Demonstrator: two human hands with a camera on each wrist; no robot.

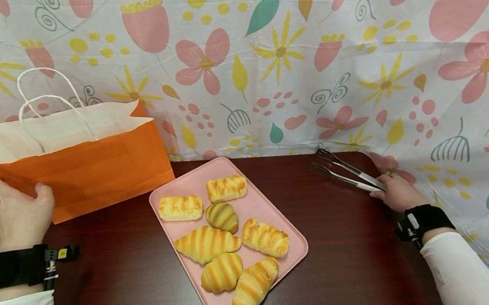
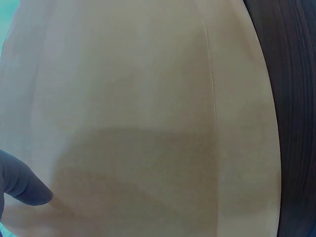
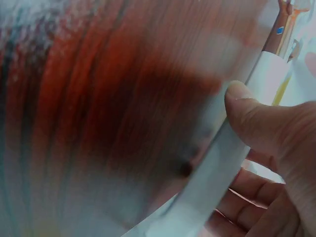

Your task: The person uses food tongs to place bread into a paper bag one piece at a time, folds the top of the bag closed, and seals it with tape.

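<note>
An orange paper bag (image 1: 94, 173) with a white inside and white twisted handles stands at the back left, its mouth open. My left hand (image 1: 15, 206) holds the bag's left side, fingertips up at the rim and thumb against the orange front. In the left wrist view the thumb (image 2: 29, 187) shows against the bag's wide side (image 2: 148, 98). At the right, my right hand (image 1: 403, 193) grips metal tongs (image 1: 349, 171) by their white handles, their jaws apart and pointing to the back left. The right wrist view has the thumb (image 3: 247, 106) on the white handle (image 3: 217, 153), fingers on its far side.
Between the hands lies a pink tray (image 1: 295, 251) with several breads on it, among them a croissant (image 1: 207, 243), a greenish roll (image 1: 222, 218) and an iced bread (image 1: 255, 286) near the front rim. A flower-print cloth (image 1: 282, 84) hangs behind the dark wooden table (image 1: 341, 261).
</note>
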